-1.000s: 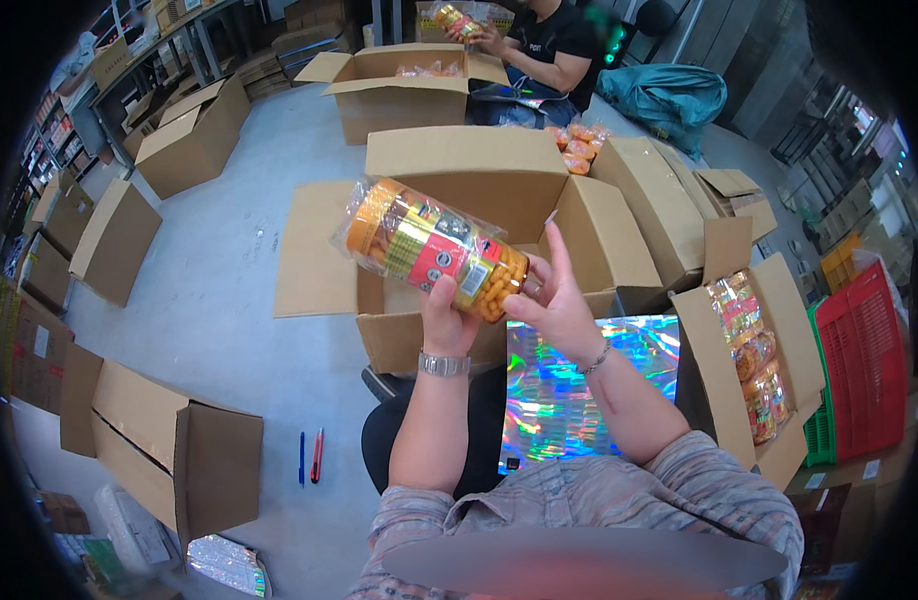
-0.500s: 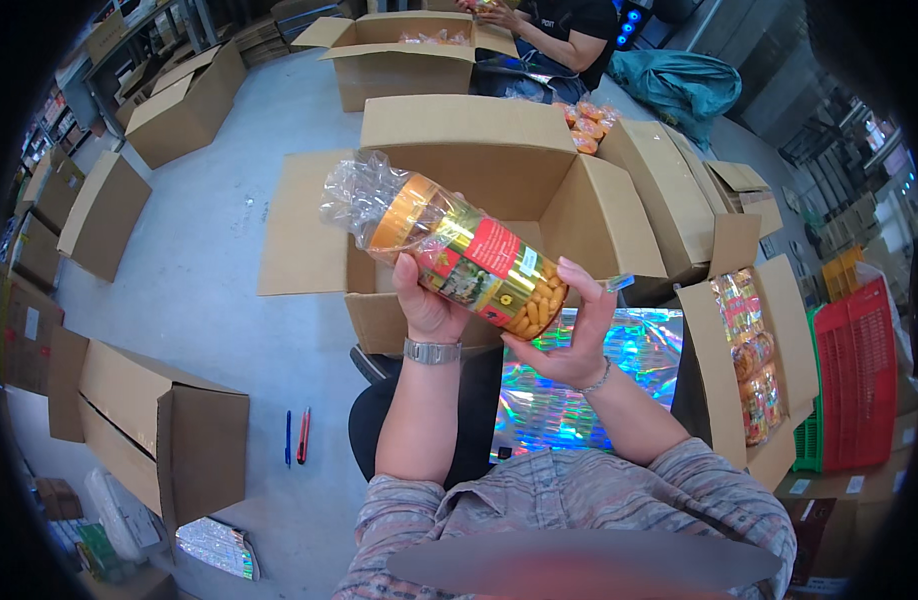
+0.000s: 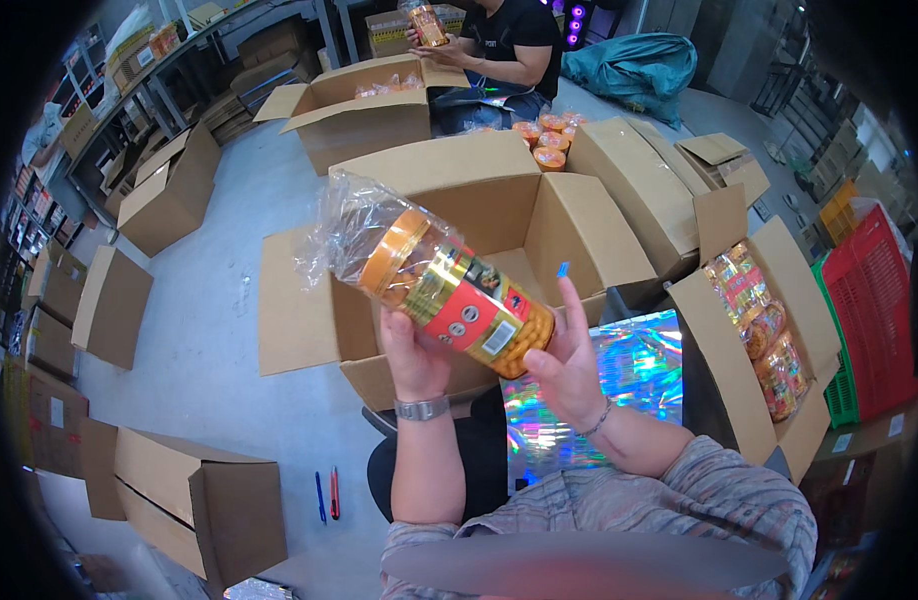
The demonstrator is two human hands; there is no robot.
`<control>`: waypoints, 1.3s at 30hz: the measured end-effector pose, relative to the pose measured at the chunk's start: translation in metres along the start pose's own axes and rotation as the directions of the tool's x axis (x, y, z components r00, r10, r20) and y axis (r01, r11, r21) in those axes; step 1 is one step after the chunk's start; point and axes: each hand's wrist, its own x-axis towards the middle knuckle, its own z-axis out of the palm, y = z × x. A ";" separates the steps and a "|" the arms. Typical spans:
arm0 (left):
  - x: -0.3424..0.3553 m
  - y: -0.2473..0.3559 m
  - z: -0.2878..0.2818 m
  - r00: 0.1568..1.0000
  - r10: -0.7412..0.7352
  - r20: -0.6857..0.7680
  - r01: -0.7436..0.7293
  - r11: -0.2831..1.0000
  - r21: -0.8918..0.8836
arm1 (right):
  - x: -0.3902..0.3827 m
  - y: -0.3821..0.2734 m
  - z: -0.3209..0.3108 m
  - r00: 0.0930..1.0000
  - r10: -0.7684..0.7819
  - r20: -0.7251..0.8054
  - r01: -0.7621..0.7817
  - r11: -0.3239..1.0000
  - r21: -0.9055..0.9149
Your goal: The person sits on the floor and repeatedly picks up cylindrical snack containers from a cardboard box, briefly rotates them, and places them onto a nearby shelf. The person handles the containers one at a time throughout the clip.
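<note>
A clear plastic jar (image 3: 459,300) with an orange lid lies tilted in front of me, inside a loose clear plastic bag (image 3: 354,215) bunched past the lid. Small yellow-orange snack pieces show through its base; a red and gold label wraps its side. My left hand (image 3: 416,360) is closed round its underside near the lid, the fingers mostly hidden behind. At the base, my right hand (image 3: 571,380) steadies the jar with its thumb against the lower edge. Its index finger points up, with a small blue piece, perhaps tape, (image 3: 563,270) at the tip.
A large open carton (image 3: 479,200) stands just beyond the jar. Shiny holographic film (image 3: 609,390) covers my lap. At right are a carton of bagged snacks (image 3: 754,330) and a red crate (image 3: 869,310). Two pens or cutters (image 3: 334,495) lie on the floor. Another person (image 3: 514,50) holds a similar jar.
The jar has turned about its length, so a barcode side of the label now faces up. My right index finger has straightened upward. The whole view has shifted slightly.
</note>
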 end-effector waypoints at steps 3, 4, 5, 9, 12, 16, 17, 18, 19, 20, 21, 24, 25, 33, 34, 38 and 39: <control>-0.002 -0.018 0.010 0.996 -0.032 0.083 0.057 0.947 -0.317 | -0.003 0.010 0.003 0.995 -0.077 0.064 0.091 0.966 -0.242; -0.004 -0.023 0.012 0.996 -0.088 0.018 0.088 0.916 -0.392 | -0.002 0.013 0.001 0.994 -0.085 0.071 0.103 0.943 -0.316; -0.002 -0.024 0.010 0.995 -0.096 -0.041 0.074 0.925 -0.373 | 0.004 0.014 -0.003 0.987 -0.075 0.139 0.123 0.919 -0.375; 0.004 -0.027 -0.005 0.988 -0.120 -0.101 0.071 0.917 -0.393 | 0.049 0.005 -0.033 0.951 -0.035 0.306 0.228 0.747 -0.624; 0.009 -0.033 -0.011 0.960 -0.127 -0.251 0.050 0.954 -0.295 | 0.092 0.002 -0.054 0.941 -0.082 0.328 0.326 0.470 -0.820; 0.010 -0.044 -0.008 0.937 -0.167 -0.308 0.087 0.963 -0.257 | 0.125 0.016 -0.070 0.969 -0.040 0.245 0.232 0.496 -0.837; 0.009 -0.045 -0.007 0.948 -0.152 -0.280 0.079 0.964 -0.256 | 0.125 0.020 -0.074 0.966 -0.041 0.254 0.242 0.480 -0.843; 0.009 -0.045 -0.006 0.953 -0.143 -0.267 0.075 0.965 -0.250 | 0.125 0.023 -0.078 0.966 -0.036 0.255 0.242 0.462 -0.853; 0.010 -0.046 -0.006 0.951 -0.138 -0.278 0.071 0.969 -0.237 | 0.126 0.026 -0.082 0.974 -0.002 0.225 0.204 0.430 -0.879; 0.010 -0.045 -0.006 0.963 -0.145 -0.225 0.088 0.966 -0.245 | 0.127 0.028 -0.086 0.959 -0.038 0.279 0.266 0.453 -0.851; 0.011 -0.045 -0.006 0.953 -0.171 -0.252 0.114 0.967 -0.226 | 0.125 0.031 -0.088 0.956 -0.031 0.292 0.271 0.474 -0.838; 0.016 -0.044 -0.004 0.950 -0.218 -0.223 0.168 0.961 -0.221 | 0.127 0.035 -0.094 0.947 -0.064 0.316 0.295 0.563 -0.772; 0.016 -0.044 -0.003 0.943 -0.224 -0.248 0.173 0.962 -0.213 | 0.128 0.036 -0.095 0.943 -0.098 0.317 0.311 0.594 -0.742; 0.011 -0.045 0.002 0.933 -0.259 -0.250 0.231 0.963 -0.136 | 0.129 0.032 -0.099 0.985 -0.033 0.171 0.116 0.855 -0.506; 0.011 -0.046 0.002 0.933 -0.254 -0.256 0.233 0.966 -0.110 | 0.129 0.032 -0.099 0.989 -0.010 0.145 0.080 0.869 -0.489; 0.010 -0.050 0.004 0.935 -0.256 -0.247 0.248 0.967 -0.062 | 0.134 0.033 -0.103 0.995 0.025 0.101 0.013 0.934 -0.358; 0.010 -0.049 0.004 0.944 -0.238 -0.227 0.237 0.971 -0.034 | 0.135 0.033 -0.104 0.995 0.012 0.101 0.023 0.940 -0.340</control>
